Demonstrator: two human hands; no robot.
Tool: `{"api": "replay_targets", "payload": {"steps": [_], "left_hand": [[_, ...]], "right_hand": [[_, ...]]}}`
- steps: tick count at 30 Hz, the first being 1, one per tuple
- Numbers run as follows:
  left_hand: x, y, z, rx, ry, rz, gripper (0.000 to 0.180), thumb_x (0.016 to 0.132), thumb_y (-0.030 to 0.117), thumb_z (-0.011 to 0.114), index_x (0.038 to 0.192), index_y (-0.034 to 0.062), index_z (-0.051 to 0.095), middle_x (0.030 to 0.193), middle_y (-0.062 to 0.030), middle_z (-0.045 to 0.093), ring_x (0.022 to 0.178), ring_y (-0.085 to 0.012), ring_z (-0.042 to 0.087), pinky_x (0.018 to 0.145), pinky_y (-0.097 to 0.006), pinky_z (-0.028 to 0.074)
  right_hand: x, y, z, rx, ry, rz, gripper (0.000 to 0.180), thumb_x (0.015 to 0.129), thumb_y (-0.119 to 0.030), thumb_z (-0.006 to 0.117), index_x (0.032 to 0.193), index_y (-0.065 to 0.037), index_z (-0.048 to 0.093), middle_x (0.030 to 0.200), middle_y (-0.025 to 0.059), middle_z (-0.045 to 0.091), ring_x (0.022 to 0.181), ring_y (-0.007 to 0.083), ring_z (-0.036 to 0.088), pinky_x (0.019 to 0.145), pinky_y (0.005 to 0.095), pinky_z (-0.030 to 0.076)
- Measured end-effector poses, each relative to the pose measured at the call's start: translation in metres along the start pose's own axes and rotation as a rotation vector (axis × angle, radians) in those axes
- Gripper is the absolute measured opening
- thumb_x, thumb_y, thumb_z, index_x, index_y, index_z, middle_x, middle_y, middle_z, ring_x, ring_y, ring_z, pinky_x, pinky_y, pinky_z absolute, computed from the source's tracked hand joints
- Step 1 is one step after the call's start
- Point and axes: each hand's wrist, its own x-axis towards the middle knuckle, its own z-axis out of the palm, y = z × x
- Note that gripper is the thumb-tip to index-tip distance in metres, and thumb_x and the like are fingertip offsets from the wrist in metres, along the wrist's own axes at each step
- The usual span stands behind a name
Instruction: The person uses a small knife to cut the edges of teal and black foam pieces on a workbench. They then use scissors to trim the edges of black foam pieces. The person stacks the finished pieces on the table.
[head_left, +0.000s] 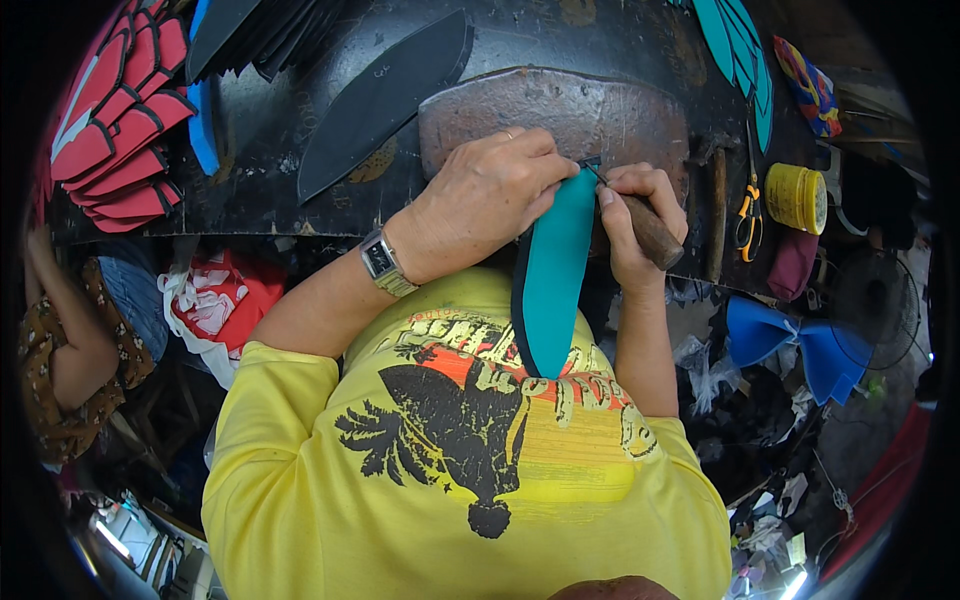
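Note:
A teal insole-shaped piece (pixel 556 285) with a black edge hangs over the near table edge, its lower end against my yellow shirt. My left hand (pixel 490 195) is closed, pinching at its top end beside a small dark bit of material (pixel 590 161). My right hand (pixel 645 215) is wrapped round a wooden-handled tool (pixel 652 232). The tool's thin dark tip reaches the insole's top end; its exact shape is too small to tell. Under both hands lies a worn brown slab (pixel 550 105). A black sole-shaped sheet (pixel 385 105) rests left of the slab.
Red insole pieces (pixel 120 120) are piled at far left, near black pieces (pixel 260 35). More teal pieces (pixel 735 45) lie at far right. A wooden stick (pixel 717 215), orange-handled scissors (pixel 748 220) and a yellow tub (pixel 796 198) stand at right. Another person's arm (pixel 75 330) shows at left.

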Motion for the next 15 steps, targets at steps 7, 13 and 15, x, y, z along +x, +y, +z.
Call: {"api": "replay_targets", "payload": {"steps": [7, 13, 15], "left_hand": [[-0.0002, 0.0003, 0.0002, 0.014, -0.003, 0.0, 0.026, 0.084, 0.004, 0.071, 0.11, 0.0014, 0.07, 0.097, -0.0114, 0.066, 0.09, -0.0299, 0.068, 0.08, -0.039, 0.056], [0.0001, 0.0, 0.0005, 0.017, 0.0, -0.009, 0.024, 0.085, 0.006, 0.071, 0.108, 0.0021, 0.071, 0.096, -0.0118, 0.066, 0.088, -0.03, 0.068, 0.078, -0.039, 0.056], [-0.002, 0.0032, 0.0011, 0.044, 0.036, -0.042, 0.022, 0.085, 0.007, 0.071, 0.107, 0.0032, 0.071, 0.094, -0.0112, 0.067, 0.085, -0.0299, 0.068, 0.076, -0.038, 0.056]], "right_hand": [[-0.0009, 0.0001, -0.0003, 0.072, 0.011, 0.043, 0.01, 0.083, -0.001, 0.069, 0.089, 0.001, 0.062, 0.084, 0.0116, 0.068, 0.076, 0.0167, 0.065, 0.073, 0.0292, 0.052], [0.0013, -0.0009, 0.0003, 0.017, -0.017, 0.0, 0.01, 0.082, -0.001, 0.069, 0.089, 0.001, 0.062, 0.083, 0.0115, 0.068, 0.075, 0.0173, 0.066, 0.073, 0.0295, 0.052], [0.0018, -0.0014, 0.0008, 0.001, -0.026, -0.015, 0.01, 0.082, -0.001, 0.069, 0.089, 0.001, 0.062, 0.083, 0.0114, 0.068, 0.075, 0.0178, 0.066, 0.073, 0.0296, 0.053]]}}
